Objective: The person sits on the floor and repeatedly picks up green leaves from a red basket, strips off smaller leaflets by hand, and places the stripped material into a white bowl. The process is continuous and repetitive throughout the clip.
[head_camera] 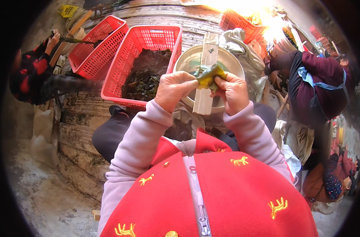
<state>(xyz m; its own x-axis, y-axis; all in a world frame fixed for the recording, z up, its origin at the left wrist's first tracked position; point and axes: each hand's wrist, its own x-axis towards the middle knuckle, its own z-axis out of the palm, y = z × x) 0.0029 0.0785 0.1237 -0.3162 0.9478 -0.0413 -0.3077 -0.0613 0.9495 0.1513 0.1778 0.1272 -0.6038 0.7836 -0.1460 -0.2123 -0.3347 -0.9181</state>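
Observation:
Between my two hands a folded piece of green-brown seaweed [211, 77] is stretched over a wooden board [209, 56]. My left hand [176, 89] pinches its left end between thumb and fingers. The right end is gripped by my right hand [231, 91], its thumb on top. The board lies across the rim of a pale round tub [184, 60]. Something bluish-green shows on the board behind the seaweed; I cannot tell what it is. The tub's contents are mostly hidden by the board and my hands.
A red plastic crate [141, 32] of dark seaweed [147, 74] stands left of the tub, with another red crate [100, 47] beyond. Draped cloth [251, 59] lies at the tub's right. An orange crate [239, 25] is at the back. Several people sit nearby, left and right.

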